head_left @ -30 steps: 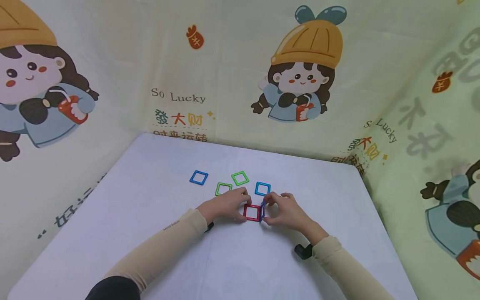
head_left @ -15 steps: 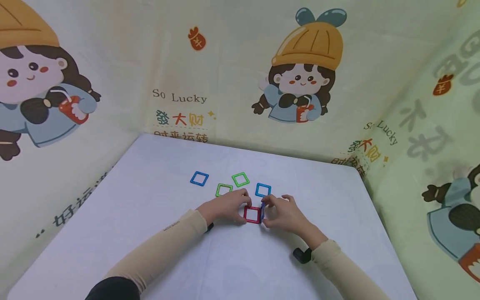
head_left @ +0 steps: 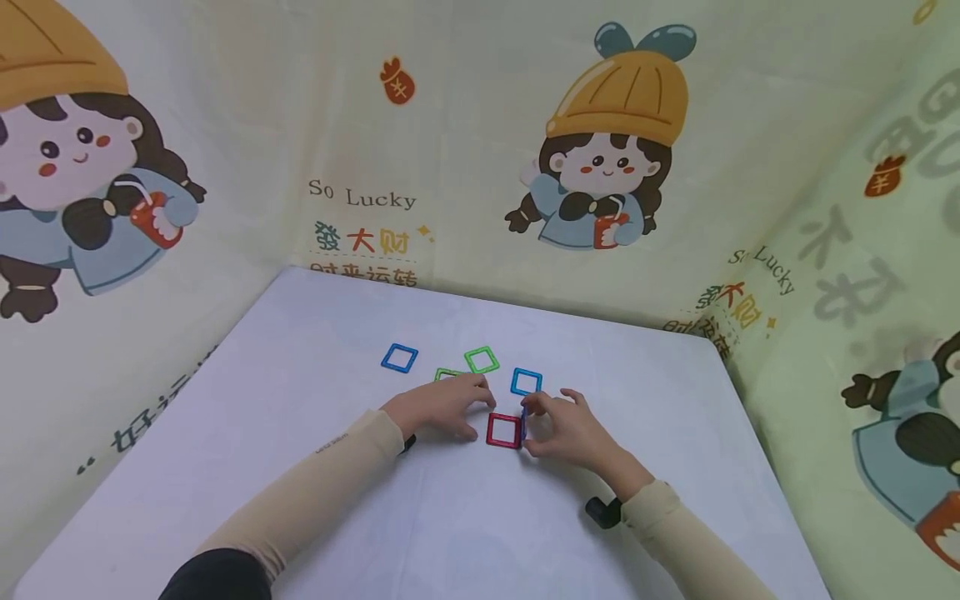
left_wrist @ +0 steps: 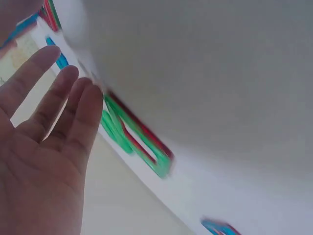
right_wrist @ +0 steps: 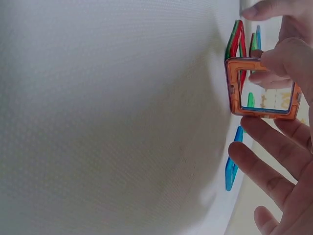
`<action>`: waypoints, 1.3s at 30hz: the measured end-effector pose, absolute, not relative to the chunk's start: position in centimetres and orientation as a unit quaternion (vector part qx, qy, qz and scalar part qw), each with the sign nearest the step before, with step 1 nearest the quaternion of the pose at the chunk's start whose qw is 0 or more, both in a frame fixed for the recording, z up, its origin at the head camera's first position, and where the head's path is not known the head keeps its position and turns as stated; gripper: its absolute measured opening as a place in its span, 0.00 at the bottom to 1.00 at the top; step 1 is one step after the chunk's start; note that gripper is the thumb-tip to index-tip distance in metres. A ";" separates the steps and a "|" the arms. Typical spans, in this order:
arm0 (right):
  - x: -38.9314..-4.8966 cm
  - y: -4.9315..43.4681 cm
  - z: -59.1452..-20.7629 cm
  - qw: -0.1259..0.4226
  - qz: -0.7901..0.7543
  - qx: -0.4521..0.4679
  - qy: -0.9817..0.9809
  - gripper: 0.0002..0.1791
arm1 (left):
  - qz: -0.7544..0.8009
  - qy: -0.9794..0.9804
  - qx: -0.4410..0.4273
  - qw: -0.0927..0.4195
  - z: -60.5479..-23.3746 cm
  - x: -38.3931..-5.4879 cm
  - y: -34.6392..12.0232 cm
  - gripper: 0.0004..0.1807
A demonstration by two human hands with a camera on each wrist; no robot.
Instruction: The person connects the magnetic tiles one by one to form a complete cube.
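My right hand (head_left: 572,429) pinches a square magnetic tile (right_wrist: 235,93) between thumb and fingers, standing it on edge. It looks orange in the right wrist view and dark blue edge-on in the head view. Its bottom edge meets the right side of a red square magnetic tile (head_left: 503,445), which lies flat on the table. My left hand (head_left: 438,407) hovers just left of the red tile with loosely bent fingers and nothing in them. It partly hides a green magnetic tile (head_left: 447,372); the left wrist view shows its palm and spread fingers.
Farther back on the white table (head_left: 337,517) lie another green tile (head_left: 487,368), a blue tile (head_left: 515,382) behind the right hand, and a second blue tile (head_left: 403,347) at left. A cloth with cartoon prints (head_left: 465,167) surrounds the table's back and sides.
My left hand has let go of the red tile's left side and drawn back to the left, now covering more of the near green tile. The right hand keeps the upright tile in place.
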State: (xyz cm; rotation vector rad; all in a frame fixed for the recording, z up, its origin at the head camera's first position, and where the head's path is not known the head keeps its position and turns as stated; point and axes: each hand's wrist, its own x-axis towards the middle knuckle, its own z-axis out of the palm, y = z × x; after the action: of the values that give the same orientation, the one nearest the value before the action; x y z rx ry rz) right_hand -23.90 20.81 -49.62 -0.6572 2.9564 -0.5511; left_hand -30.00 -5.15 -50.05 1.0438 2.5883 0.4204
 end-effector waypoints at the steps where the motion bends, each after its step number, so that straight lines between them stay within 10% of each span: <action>1: -23.9 20.8 -49.6 0.033 -0.181 -0.213 0.960 0.33 | 0.140 0.909 0.363 0.152 -50.0 -30.3 -5.5 0.27; 39: -23.5 20.7 -50.0 0.026 -0.191 -0.198 0.961 0.42 | 0.174 0.931 0.294 0.131 -49.7 -34.3 -10.4 0.13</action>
State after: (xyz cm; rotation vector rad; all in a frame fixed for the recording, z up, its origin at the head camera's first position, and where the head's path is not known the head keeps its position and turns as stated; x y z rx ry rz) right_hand -23.50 20.74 -50.03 -0.6118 2.9695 -0.5896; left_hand -34.30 -10.45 -49.72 0.8532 2.7031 0.5057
